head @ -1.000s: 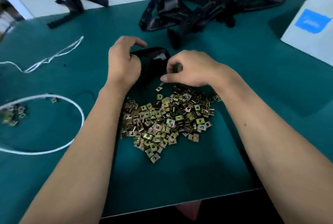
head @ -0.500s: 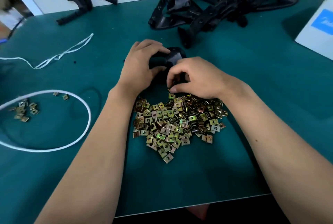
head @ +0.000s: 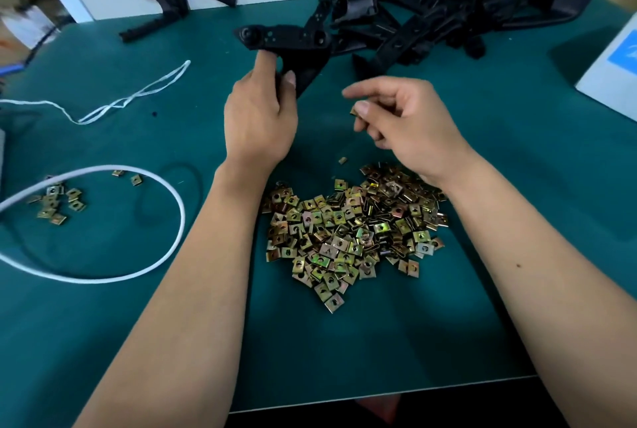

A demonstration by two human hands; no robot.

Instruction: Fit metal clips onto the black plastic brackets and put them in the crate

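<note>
My left hand (head: 260,117) grips a black plastic bracket (head: 293,45) by its lower point and holds it tilted above the green mat. My right hand (head: 403,120) pinches one small brass-coloured metal clip (head: 355,111) between thumb and fingers, a little to the right of the bracket and apart from it. A large heap of metal clips (head: 348,231) lies on the mat below both hands. One stray clip (head: 342,160) lies just above the heap. A pile of more black brackets (head: 431,14) sits at the back right.
A single black bracket (head: 179,10) lies at the back left. A white cord (head: 138,96) and a white loop (head: 165,248) lie on the left, with a few clips (head: 55,200) inside the loop. A white box (head: 613,65) stands at the right edge. The mat's front edge (head: 379,395) is near me.
My left hand has lifted the bracket up and away from the mat, turning it so its long arm shows. My right hand has come off the bracket and now pinches a clip.
</note>
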